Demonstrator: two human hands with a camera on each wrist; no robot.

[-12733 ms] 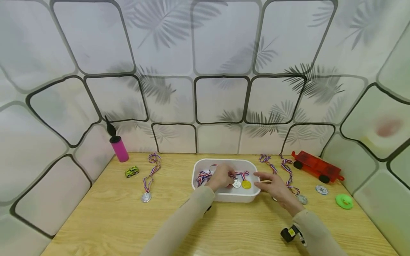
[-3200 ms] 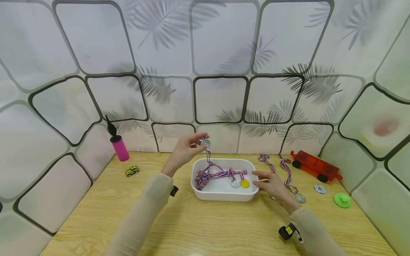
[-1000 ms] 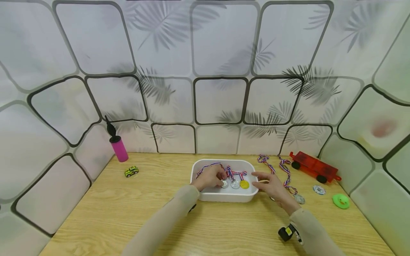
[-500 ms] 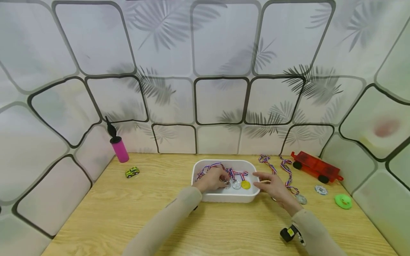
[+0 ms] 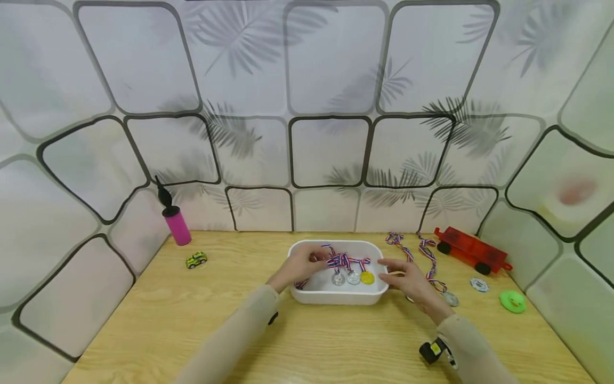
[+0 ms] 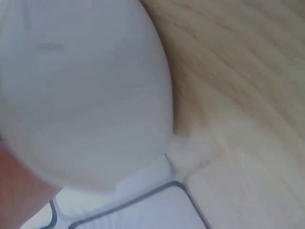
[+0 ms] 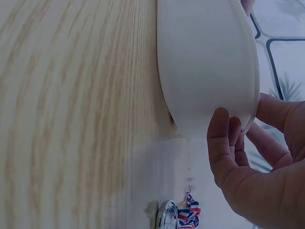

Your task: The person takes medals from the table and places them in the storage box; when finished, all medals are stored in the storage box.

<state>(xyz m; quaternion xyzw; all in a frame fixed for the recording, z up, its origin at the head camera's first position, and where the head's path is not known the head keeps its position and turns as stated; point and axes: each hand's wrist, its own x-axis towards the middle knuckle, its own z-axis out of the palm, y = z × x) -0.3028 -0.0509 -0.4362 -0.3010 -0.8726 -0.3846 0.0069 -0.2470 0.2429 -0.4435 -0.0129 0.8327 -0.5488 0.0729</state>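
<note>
A white plastic tray [image 5: 338, 297] stands mid-table, holding medals on striped red, white and blue ribbons. Side by side inside lie a silver medal [image 5: 338, 279], another silver medal [image 5: 353, 277] and a gold medal [image 5: 366, 277]. My left hand [image 5: 299, 265] reaches over the tray's left side, its fingertips pinching a medal ribbon [image 5: 338, 260]; the fingers partly hide that ribbon. At the right end my right hand [image 5: 408, 280] grips the tray rim, fingers [image 7: 220, 138] against the outer wall. The left wrist view shows mostly the tray's outside wall [image 6: 90, 95].
Right of the tray lie more ribboned medals, one silver medal [image 5: 451, 298] and one partly hidden by my right hand. Beyond are a red toy wagon [image 5: 472, 249], a poker chip [image 5: 479, 285] and a green duck toy [image 5: 512, 301]. A pink pump [image 5: 178, 228] and toy car [image 5: 196, 260] stand left.
The silver medal once on the table at left was lifted by my left hand and now lies in the tray. My left hand has since moved from it up to the ribbon.
</note>
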